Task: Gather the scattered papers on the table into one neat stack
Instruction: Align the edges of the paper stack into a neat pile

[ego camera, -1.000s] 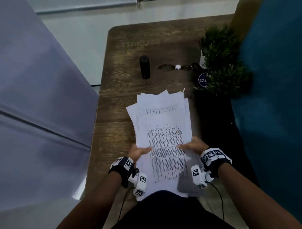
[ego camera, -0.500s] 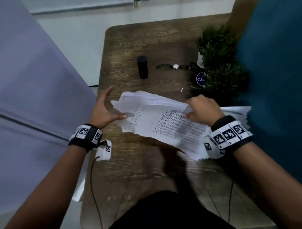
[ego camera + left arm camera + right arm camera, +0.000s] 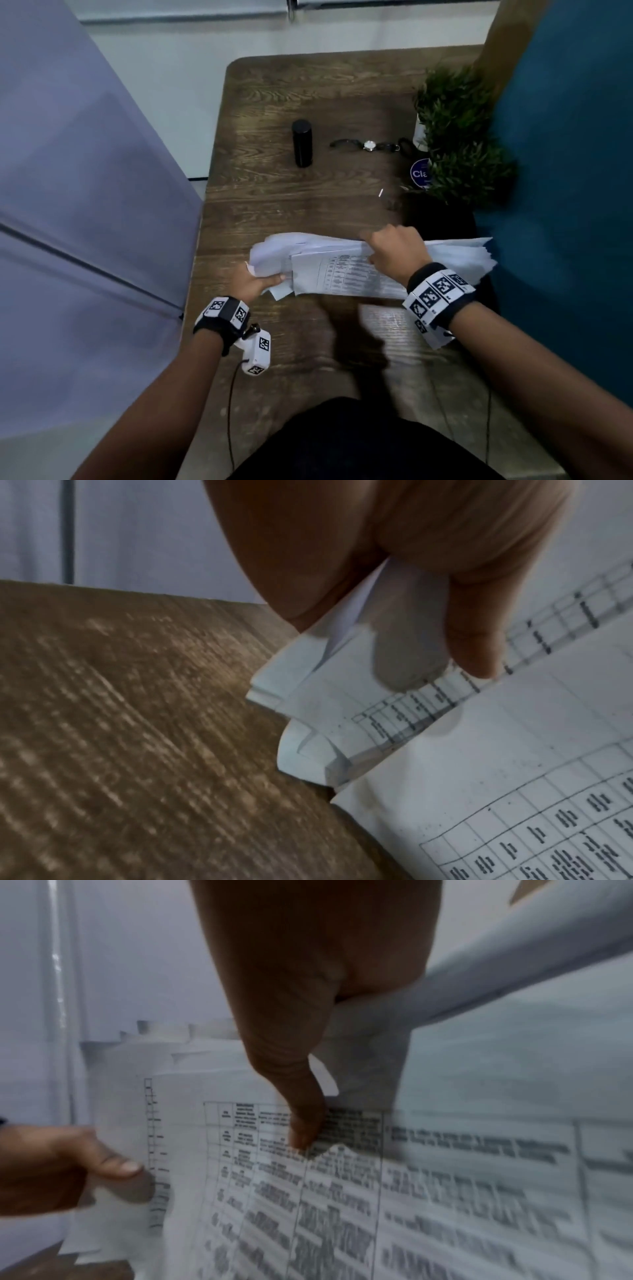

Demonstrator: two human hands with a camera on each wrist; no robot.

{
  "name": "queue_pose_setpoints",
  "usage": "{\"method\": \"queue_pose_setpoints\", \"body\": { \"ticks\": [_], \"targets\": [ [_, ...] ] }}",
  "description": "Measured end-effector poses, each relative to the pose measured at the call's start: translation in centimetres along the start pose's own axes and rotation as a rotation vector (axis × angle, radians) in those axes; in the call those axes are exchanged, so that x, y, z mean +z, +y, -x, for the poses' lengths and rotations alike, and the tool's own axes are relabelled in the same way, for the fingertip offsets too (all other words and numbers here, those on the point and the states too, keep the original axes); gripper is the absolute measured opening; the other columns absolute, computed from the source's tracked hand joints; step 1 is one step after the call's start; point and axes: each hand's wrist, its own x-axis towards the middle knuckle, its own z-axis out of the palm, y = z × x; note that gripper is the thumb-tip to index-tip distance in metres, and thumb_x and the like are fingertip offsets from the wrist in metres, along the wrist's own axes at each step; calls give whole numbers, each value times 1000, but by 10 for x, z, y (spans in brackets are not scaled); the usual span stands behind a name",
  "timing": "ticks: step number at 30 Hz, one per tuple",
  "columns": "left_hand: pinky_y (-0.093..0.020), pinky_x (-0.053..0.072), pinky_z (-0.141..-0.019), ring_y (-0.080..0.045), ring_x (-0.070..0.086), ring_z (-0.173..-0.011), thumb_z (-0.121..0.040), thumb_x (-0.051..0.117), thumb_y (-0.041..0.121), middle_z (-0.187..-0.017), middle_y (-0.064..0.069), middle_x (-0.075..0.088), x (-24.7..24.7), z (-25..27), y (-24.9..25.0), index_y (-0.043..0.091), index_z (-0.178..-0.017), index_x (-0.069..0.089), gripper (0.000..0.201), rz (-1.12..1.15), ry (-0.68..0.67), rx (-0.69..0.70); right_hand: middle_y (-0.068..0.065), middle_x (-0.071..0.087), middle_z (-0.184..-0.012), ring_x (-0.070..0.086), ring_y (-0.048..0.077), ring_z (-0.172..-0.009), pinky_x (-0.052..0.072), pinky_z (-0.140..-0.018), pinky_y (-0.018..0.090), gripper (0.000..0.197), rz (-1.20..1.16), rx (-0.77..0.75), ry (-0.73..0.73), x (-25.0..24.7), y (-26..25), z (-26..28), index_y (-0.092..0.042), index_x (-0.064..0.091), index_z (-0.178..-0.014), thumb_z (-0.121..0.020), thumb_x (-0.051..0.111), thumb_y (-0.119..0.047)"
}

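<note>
A bundle of white printed papers [image 3: 342, 274] is held upright on its long edge above the brown wooden table [image 3: 308, 205]. My left hand [image 3: 257, 282] grips the bundle's left end, thumb on the front sheet [image 3: 472, 653]. My right hand [image 3: 394, 253] grips the top edge near the middle, its thumb [image 3: 301, 1123] pressed on the printed table. The papers [image 3: 445, 1177] fill the right wrist view, and my left hand [image 3: 68, 1167] shows there at the left. The sheet edges [image 3: 291, 696] are uneven at the left end.
A black cylinder [image 3: 302, 143], a wristwatch [image 3: 368, 145] and a potted green plant [image 3: 459, 137] stand on the far half of the table. A blue panel [image 3: 565, 205] is at the right and a grey wall at the left. Bare wood lies under the papers.
The papers went from lying flat to being lifted and turned on edge. My left hand, spread open half a second ago, now grips the left end; my right hand holds the top edge.
</note>
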Motion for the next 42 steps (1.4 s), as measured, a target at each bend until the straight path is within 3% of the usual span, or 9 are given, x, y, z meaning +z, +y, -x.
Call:
{"method": "queue_pose_setpoints", "body": {
  "ticks": [4, 10, 16, 21, 29, 33, 36, 39, 42],
  "targets": [
    [-33, 53, -77, -1, 67, -76, -57, 89, 6, -75, 13, 73, 8, -1, -1, 25, -83, 67, 39, 32, 35, -17, 5, 70, -96, 68, 30, -90, 44, -67, 32, 30, 18, -8, -4, -1, 1, 5, -23, 60, -116, -87, 64, -25],
    [-8, 51, -60, 7, 68, -75, -76, 73, -4, -98, 3, 68, 6, 8, 39, 5, -115, 59, 43, 191, -54, 29, 3, 56, -76, 66, 28, -83, 34, -62, 30, 19, 127, -35, 82, -63, 6, 22, -25, 65, -105, -86, 64, -20],
    [-28, 52, -91, -15, 66, -109, -69, 83, 25, -116, -4, 70, -4, 16, 43, 10, -118, 65, 54, 189, -384, -80, 13, 64, -102, 62, 34, -98, 35, -67, 33, 55, 41, -74, 50, -111, 28, 3, -12, 61, -112, -71, 82, -42],
    [-34, 56, -88, -14, 70, -98, -67, 83, 9, -105, -3, 72, 25, 12, 24, 10, -108, 67, 44, 183, -10, -28, 13, 64, -110, 60, 32, -102, 41, -73, 35, 62, -79, -45, -29, -75, 19, -15, -10, 61, -117, -71, 80, -47],
    [-46, 50, -98, -2, 70, -90, -65, 81, -2, -93, 12, 75, 13, 22, 17, 21, -104, 65, 47, 216, -26, -2, 10, 70, -92, 68, 32, -87, 37, -65, 31, 31, 23, -78, 80, -27, 10, 0, -23, 65, -108, -83, 71, -40],
    [-27, 37, -110, -7, 42, -135, -62, 88, 24, -146, 6, 45, -11, 35, 59, 25, -144, 35, 98, -115, 87, 467, 4, 60, -48, 60, 26, -41, 27, -46, 21, 28, 90, -52, 81, -13, 4, 16, -20, 65, -66, -53, 90, -20],
    [-42, 31, -114, -11, 35, -139, -59, 81, 58, -147, 10, 41, 1, 47, 112, 29, -141, 39, 97, -536, 46, 748, 1, 51, -35, 52, 22, -29, 21, -44, 17, 36, 97, -119, 145, 1, 3, 14, -18, 60, -54, -36, 92, -12],
    [-42, 34, -110, -15, 41, -135, -60, 69, 70, -143, 8, 48, 49, 49, 141, 33, -135, 43, 87, -1137, -249, 717, 2, 53, -36, 53, 22, -30, 25, -42, 17, 32, 114, -180, 212, 2, -3, 14, -16, 62, -54, -40, 90, -14],
    [-38, 47, -86, -26, 61, -110, -76, 69, 38, -121, -4, 62, 87, 43, 144, 21, -122, 50, 52, -1403, -304, 561, 1, 53, -37, 53, 24, -31, 29, -40, 18, 31, 86, -231, 327, -1, -4, 16, -16, 62, -60, -43, 87, -13]
  ]
}}
